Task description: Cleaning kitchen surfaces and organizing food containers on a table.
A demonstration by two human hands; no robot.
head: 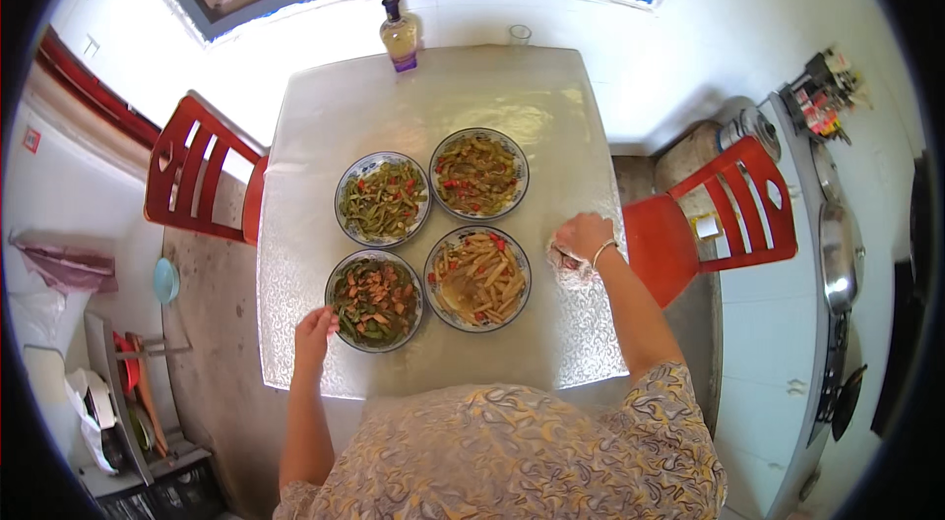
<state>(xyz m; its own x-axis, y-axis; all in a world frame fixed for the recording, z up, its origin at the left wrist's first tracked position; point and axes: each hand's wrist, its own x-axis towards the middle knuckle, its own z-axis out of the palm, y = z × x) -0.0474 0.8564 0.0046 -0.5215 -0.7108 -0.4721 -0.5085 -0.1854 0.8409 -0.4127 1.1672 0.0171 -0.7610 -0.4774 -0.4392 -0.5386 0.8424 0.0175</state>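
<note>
My left hand (316,332), fingers curled, is at the left rim of the near-left patterned plate (341,271). Its fingertips meet the rim, but whether they grip it is unclear. That plate holds leafy greens with browned pieces. Under my right hand (588,234) is a crumpled pale cloth (572,270), pressed to the tabletop near the right edge. Between my hands stands the near-right plate (435,252) of pale strips with red pepper. Behind are a far-left plate (347,180) of green strips and a far-right plate (441,149) of another green dish with red pieces.
A shiny cover lies over the table (509,88). At its far edge stand a bottle (399,40) and a clear glass (520,34). Red chairs flank it on the left (196,166) and right (661,247). A counter (771,343) runs along the right wall.
</note>
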